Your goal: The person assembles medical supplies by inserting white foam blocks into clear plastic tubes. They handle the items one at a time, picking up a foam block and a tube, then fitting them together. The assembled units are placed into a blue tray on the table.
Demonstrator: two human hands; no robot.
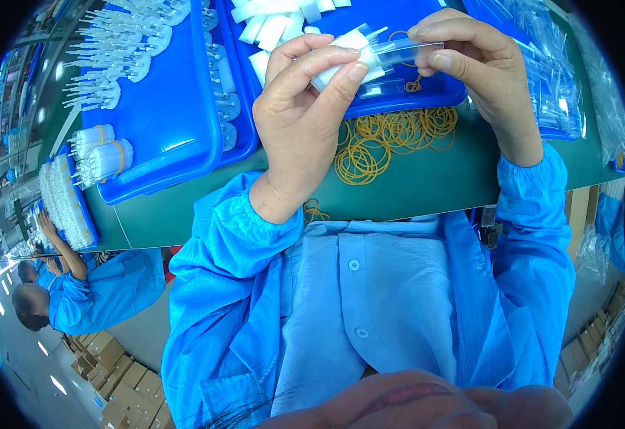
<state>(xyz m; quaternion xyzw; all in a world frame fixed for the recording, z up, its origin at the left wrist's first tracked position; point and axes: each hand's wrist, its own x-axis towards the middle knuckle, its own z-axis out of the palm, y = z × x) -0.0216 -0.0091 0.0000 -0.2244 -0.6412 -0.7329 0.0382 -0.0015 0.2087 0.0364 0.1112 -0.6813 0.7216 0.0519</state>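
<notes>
My left hand (299,114) is closed round a white plastic piece (366,63) with thin white rods. A clear plastic sleeve (407,53) sticks out from that piece toward the right. My right hand (485,68) pinches a yellowish-brown rubber band (413,84), which hangs in loops beside the sleeve. The sleeve's far end meets the right thumb and fingertips; whether they also grip it, I cannot tell. Both hands are raised over a blue tray (441,93) with more white pieces (262,32). Loose rubber bands (364,154) lie below the tray on the green table.
Left, another blue tray (169,107) bears rows of white rodded parts (123,50). Banded bundles (105,161) stand beside its corner. Clear sleeves (552,86) fill a tray at right. A co-worker in blue (108,289) sits at far left; cardboard boxes (123,386) are stacked behind.
</notes>
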